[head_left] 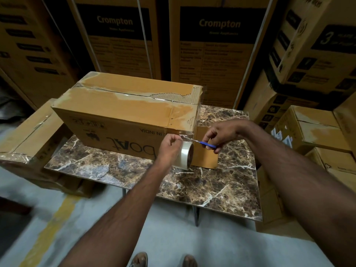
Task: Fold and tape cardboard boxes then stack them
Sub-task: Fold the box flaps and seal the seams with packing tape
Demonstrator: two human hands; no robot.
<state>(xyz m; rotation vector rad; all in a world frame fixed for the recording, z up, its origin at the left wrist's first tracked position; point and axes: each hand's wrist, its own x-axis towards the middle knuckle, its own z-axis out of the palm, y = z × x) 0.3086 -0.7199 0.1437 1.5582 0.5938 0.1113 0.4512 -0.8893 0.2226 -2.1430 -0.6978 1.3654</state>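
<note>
Left hand gripping tape roll beside the box, right hand pinching blue cutter at the tape.

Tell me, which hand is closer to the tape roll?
Left. The left hand holds the tape roll, pinching its strip by the box. The right hand is off to the roll's right, holding a blue tool at the stretched strip.

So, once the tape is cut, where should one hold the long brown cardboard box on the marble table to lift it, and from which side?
Probably by its two short ends, one hand from each side. The long brown cardboard box lies lengthwise across the marble-patterned table, too wide for one hand, and its top is already taped shut. The left hand holds the clear tape roll; the right hand holds the blue-handled cutter.
</note>
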